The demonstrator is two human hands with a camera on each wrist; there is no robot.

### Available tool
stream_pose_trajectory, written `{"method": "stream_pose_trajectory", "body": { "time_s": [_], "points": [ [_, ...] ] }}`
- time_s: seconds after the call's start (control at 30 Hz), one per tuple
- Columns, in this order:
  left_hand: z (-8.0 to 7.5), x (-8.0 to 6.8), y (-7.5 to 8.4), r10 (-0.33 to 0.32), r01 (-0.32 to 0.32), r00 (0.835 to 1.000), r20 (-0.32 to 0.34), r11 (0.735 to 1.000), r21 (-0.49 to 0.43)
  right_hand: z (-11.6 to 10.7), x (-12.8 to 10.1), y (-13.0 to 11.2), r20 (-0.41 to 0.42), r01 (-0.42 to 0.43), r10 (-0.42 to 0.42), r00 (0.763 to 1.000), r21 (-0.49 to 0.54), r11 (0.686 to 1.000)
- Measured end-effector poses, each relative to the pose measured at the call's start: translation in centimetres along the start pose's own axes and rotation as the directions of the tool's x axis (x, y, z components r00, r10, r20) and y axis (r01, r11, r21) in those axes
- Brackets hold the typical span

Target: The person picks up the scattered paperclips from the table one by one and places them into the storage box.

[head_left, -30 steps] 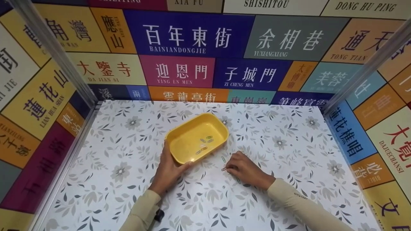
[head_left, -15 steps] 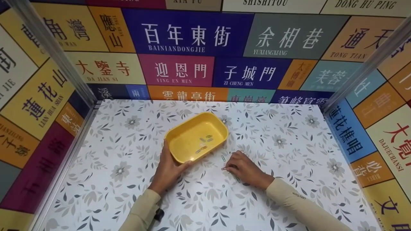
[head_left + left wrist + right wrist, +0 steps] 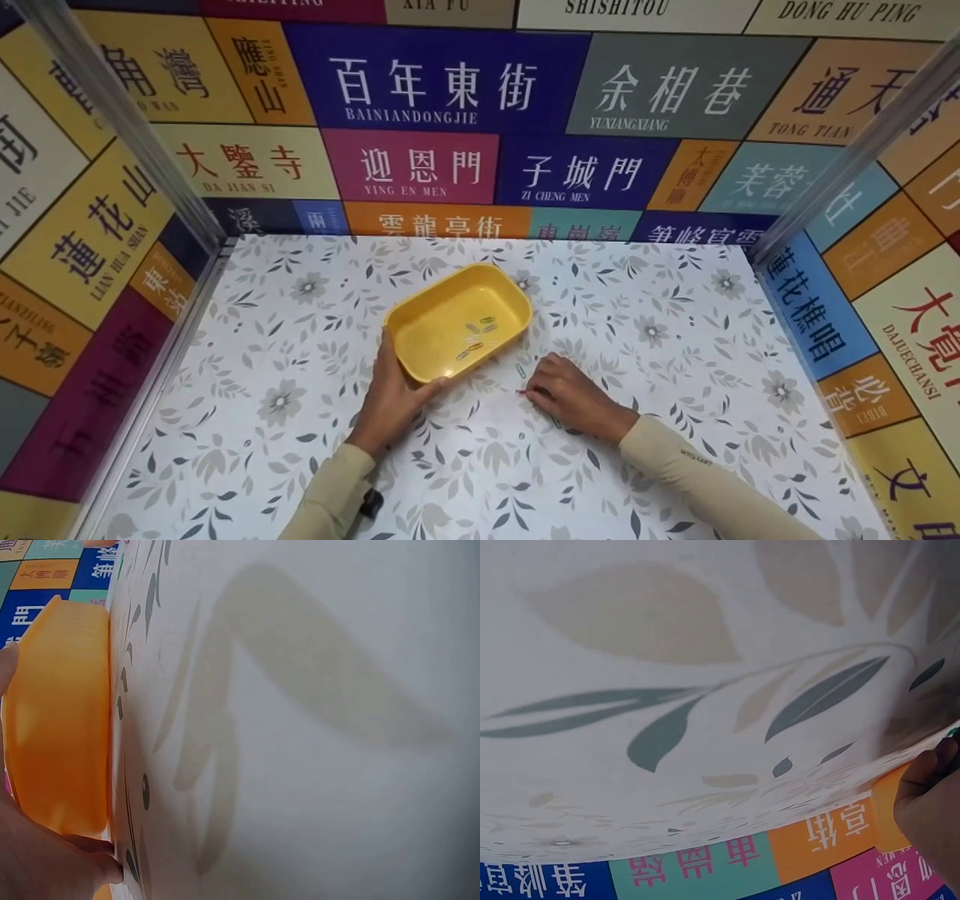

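A yellow plastic tray (image 3: 424,326) sits at a slant on the patterned tabletop, with several coloured paper clips (image 3: 487,320) lying in its right half. My left hand (image 3: 394,405) grips the tray's near left corner, thumb along the near side and fingers at the left side. To the right of the tray, my right hand (image 3: 574,394) pinches a red paper clip (image 3: 521,391) low over the table, only its end showing past the fingertips. A green paper clip (image 3: 521,370) lies just beyond those fingertips. In the left wrist view the tray's orange-lit outer wall (image 3: 64,712) stands by the hand.
The white tabletop (image 3: 660,465) carries a grey leaf and flower print. Panels with coloured Chinese place names (image 3: 439,82) enclose it at the back and both sides, and metal posts (image 3: 832,150) stand in the back corners.
The red paper clip has turned between the right fingertips, from showing its loop to a thin line. The left hand and the tray hold their place.
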State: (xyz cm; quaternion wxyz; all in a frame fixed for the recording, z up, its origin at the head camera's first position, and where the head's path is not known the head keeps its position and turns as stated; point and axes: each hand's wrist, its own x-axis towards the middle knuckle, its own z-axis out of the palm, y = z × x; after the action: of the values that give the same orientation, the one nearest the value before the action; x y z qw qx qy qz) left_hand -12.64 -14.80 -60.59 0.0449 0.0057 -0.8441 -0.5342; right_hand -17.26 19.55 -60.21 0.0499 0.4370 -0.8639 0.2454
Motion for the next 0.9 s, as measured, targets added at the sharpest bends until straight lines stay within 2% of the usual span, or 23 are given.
{"method": "stream_pose_trajectory", "body": {
  "time_s": [0.33, 0.6, 0.9],
  "points": [
    [-0.01, -0.1, -0.05, -0.008, 0.008, 1.0, 0.004, 1.0, 0.002, 0.02, 0.43, -0.23, 0.063, -0.117, 0.117, 0.991, -0.003, 0.993],
    [0.04, 0.01, -0.04, 0.005, -0.005, 1.0, 0.002, 1.0, 0.003, 0.05, 0.29, -0.04, 0.052, -0.127, 0.124, 0.991, 0.044, 0.991],
    [0.12, 0.09, 0.12, -0.011, 0.011, 1.0, 0.0, 1.0, 0.003, -0.59, 0.48, -0.42, 0.045, -0.124, 0.121, 0.992, 0.079, 0.989]
  ]
}}
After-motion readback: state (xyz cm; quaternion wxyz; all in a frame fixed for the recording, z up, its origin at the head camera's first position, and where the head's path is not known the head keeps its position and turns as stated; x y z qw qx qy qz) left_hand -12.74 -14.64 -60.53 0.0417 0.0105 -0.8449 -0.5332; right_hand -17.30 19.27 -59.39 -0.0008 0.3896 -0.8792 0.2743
